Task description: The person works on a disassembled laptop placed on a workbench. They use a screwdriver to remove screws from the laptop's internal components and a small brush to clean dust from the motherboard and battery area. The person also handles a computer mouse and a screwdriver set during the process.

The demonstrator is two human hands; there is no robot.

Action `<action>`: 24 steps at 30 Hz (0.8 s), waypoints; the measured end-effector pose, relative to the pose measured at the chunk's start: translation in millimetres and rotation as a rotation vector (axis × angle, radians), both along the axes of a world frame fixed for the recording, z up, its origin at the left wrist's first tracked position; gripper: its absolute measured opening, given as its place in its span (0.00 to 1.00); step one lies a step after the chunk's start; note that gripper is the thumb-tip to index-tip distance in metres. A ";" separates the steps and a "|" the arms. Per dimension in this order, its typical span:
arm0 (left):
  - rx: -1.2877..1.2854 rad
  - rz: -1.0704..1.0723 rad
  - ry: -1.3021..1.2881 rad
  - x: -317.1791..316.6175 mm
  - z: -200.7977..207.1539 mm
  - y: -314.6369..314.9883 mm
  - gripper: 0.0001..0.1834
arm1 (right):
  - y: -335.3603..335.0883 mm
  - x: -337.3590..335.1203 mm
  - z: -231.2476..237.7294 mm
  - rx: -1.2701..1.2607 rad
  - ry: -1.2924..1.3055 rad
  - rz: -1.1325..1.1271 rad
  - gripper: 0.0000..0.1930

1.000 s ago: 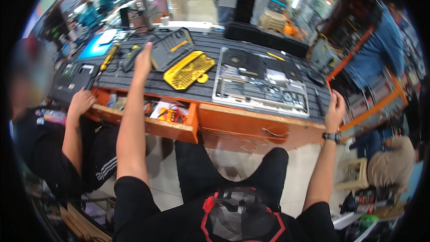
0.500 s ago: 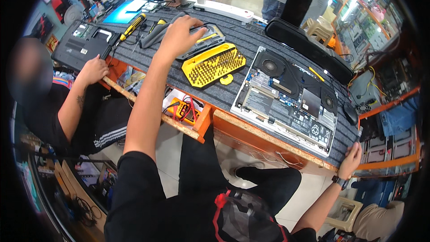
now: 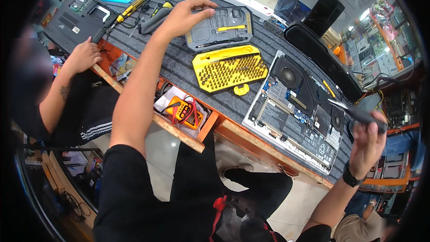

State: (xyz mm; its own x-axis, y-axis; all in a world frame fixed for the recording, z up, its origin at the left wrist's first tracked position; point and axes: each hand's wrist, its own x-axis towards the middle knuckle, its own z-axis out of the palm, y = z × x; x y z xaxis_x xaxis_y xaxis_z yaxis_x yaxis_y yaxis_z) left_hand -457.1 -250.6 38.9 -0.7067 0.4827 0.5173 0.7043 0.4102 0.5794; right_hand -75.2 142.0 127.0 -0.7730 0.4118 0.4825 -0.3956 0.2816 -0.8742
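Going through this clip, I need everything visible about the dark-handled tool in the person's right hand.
The dark-handled tool has a thick, smooth-looking handle, perhaps plastic or rubber, and a narrower, shiny metal end. The fingers of the right hand hold it by the handle. It lies slantwise in the view, metal end toward the upper left, in front of the right side of the opened laptop. The exact shape of its tip, and whether that touches the laptop, cannot be made out.

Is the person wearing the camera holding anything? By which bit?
The right hand holds a metal-shafted tool by its dark handle. The left hand is by the grey tray; whether it grips is unclear.
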 end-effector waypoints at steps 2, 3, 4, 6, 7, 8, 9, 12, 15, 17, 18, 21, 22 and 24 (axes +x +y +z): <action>0.036 -0.082 0.093 -0.3 -8.2 -7.8 0.21 | -52.9 -52.8 17.6 0.365 -0.011 0.227 0.16; 0.042 -0.089 0.063 4.4 -7.7 -9.4 0.22 | -85.4 -69.7 26.7 0.432 -0.086 0.240 0.14; 0.033 -0.078 0.096 8.5 -6.7 -6.4 0.22 | -101.0 -87.8 29.5 0.497 -0.096 0.341 0.13; 0.002 -0.047 0.166 14.4 -4.7 -3.3 0.22 | -134.8 -118.7 28.8 0.455 -0.184 0.369 0.14; 0.003 -0.041 0.232 15.0 -5.0 -7.2 0.23 | -145.2 -138.9 23.0 0.444 -0.200 0.424 0.14; 0.004 -0.040 0.241 14.7 -5.7 -9.1 0.23 | -156.9 -153.7 23.5 0.489 -0.258 0.465 0.12; -0.001 -0.040 0.252 14.2 -5.9 -10.3 0.22 | -163.5 -168.6 18.6 0.531 -0.281 0.476 0.12; -0.003 -0.033 0.264 17.1 -4.9 -5.8 0.21 | -172.3 -196.3 -0.2 0.553 -0.319 0.535 0.12; 0.010 -0.039 0.331 16.9 -4.0 -5.5 0.21 | -177.9 -202.9 -5.8 0.618 -0.321 0.520 0.12; 0.013 -0.043 0.362 17.1 -2.9 -7.4 0.21 | -181.4 -204.4 -4.5 0.630 -0.332 0.519 0.13; 0.011 -0.041 0.359 18.2 -2.0 -7.3 0.21 | -182.6 -205.7 -5.2 0.626 -0.320 0.521 0.13; -0.002 -0.029 0.341 20.2 0.2 -7.2 0.21 | -184.4 -207.7 -8.2 0.642 -0.289 0.517 0.12; -0.008 -0.024 0.332 20.6 0.5 -7.2 0.20 | -184.8 -207.5 -8.1 0.664 -0.282 0.510 0.12; 0.003 -0.017 0.340 19.9 -1.2 -5.1 0.20 | -184.2 -209.2 -12.3 0.687 -0.246 0.500 0.13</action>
State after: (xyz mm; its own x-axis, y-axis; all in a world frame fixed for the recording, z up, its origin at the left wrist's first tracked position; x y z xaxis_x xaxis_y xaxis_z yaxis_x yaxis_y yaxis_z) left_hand -437.2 -255.7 37.7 -0.4851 0.4912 0.7235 0.8643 0.3950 0.3113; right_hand -284.4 -42.2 114.7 -0.8995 -0.3223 0.2949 -0.4360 0.6204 -0.6519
